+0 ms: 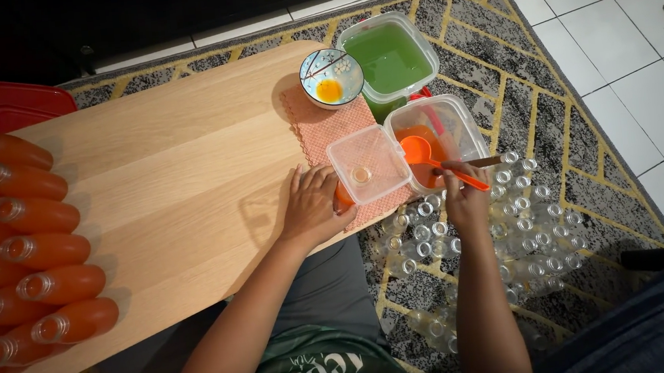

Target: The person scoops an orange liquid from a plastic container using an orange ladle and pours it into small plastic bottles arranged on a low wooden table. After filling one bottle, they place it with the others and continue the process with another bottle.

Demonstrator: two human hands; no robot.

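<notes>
Orange ladle (425,157) was held over the clear tub of orange liquid (455,124) at the counter's (170,161) right edge, bowl above the liquid, handle running down and right toward the person. Long axis: diagonal, bowl end pointing up-left. Right hand (465,195) was closed around the handle, together with a brown stick-like tool (480,163). Left hand (313,204) lay with fingers spread on the pink cloth (327,131), touching a small orange bottle (343,196) partly hidden under a square clear lid (368,163); whether it gripped the bottle could not be told. Judged risk: the tub overhangs the edge above empty clear bottles (504,227) on the rug, so a tilted ladle could drip or a nudge could tip it. Filled orange bottles (34,260) lay at far left.
</notes>
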